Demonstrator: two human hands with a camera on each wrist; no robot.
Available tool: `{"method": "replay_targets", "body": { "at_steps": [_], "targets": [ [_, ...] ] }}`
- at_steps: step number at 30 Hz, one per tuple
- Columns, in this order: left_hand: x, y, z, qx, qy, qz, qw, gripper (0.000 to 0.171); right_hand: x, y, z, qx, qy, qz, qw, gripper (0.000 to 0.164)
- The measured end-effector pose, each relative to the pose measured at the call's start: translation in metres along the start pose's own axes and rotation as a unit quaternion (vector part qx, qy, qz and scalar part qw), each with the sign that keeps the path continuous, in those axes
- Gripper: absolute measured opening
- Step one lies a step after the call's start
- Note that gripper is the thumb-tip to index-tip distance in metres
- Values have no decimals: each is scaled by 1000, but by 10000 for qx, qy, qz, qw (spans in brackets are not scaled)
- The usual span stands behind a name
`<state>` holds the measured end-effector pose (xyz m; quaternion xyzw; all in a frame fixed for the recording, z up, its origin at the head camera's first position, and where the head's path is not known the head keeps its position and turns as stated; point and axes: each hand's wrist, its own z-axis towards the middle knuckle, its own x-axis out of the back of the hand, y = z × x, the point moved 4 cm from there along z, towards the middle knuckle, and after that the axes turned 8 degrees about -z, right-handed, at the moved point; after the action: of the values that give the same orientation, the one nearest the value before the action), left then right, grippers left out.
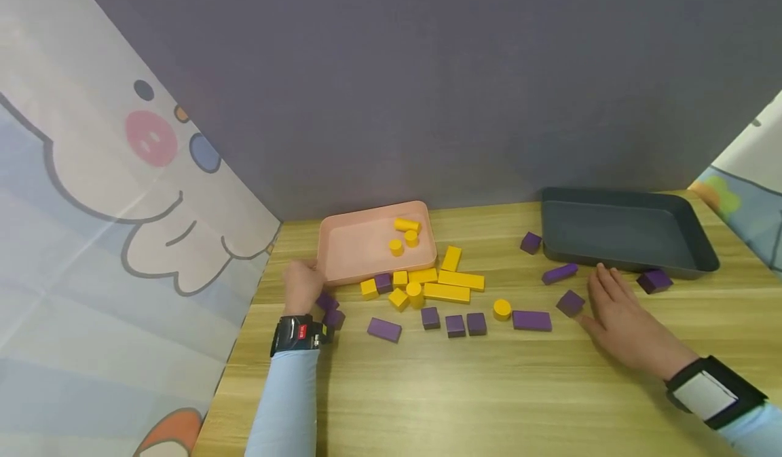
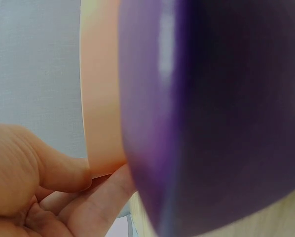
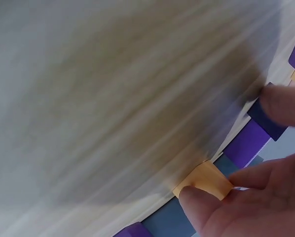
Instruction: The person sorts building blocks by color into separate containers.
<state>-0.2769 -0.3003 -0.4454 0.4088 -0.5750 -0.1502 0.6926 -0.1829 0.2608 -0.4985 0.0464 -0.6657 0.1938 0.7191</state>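
At the left, my left hand (image 1: pixel 302 287) grips the near left corner of the pink tray (image 1: pixel 324 253); in the left wrist view thumb and fingers pinch its wall (image 2: pixel 103 98). A purple block (image 2: pixel 152 118) looms large in front of that camera. My right hand (image 1: pixel 629 328) lies palm down, fingers stretched toward the dark grey tray (image 1: pixel 702 240). Its thumb is beside a purple cube (image 1: pixel 571 303). The right wrist view shows its fingers touching a yellow block (image 3: pixel 206 177), which the hand hides in the head view. Three yellow cylinders, one of them (image 1: pixel 406 225) on its side, are in the pink tray.
Several yellow blocks (image 1: pixel 461 280) cluster before the pink tray. Purple blocks (image 1: pixel 385 329) are scattered along the wooden table (image 1: pixel 452 403), with a yellow cylinder (image 1: pixel 502 309) among them. More purple blocks (image 1: pixel 654 280) lie near the dark tray. A grey panel (image 1: pixel 415 90) rises behind.
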Motion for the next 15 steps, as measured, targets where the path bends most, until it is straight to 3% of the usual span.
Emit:
{"method": "replay_targets", "body": {
  "at_steps": [8, 15],
  "targets": [
    [0, 0, 0, -44, 2, 77, 10000, 41, 10, 0, 7, 155, 883, -252, 9957, 43],
    [1, 1, -2, 91, -16, 97, 9999, 40, 20, -1, 11, 330, 1197, -227, 9920, 19]
  ]
}}
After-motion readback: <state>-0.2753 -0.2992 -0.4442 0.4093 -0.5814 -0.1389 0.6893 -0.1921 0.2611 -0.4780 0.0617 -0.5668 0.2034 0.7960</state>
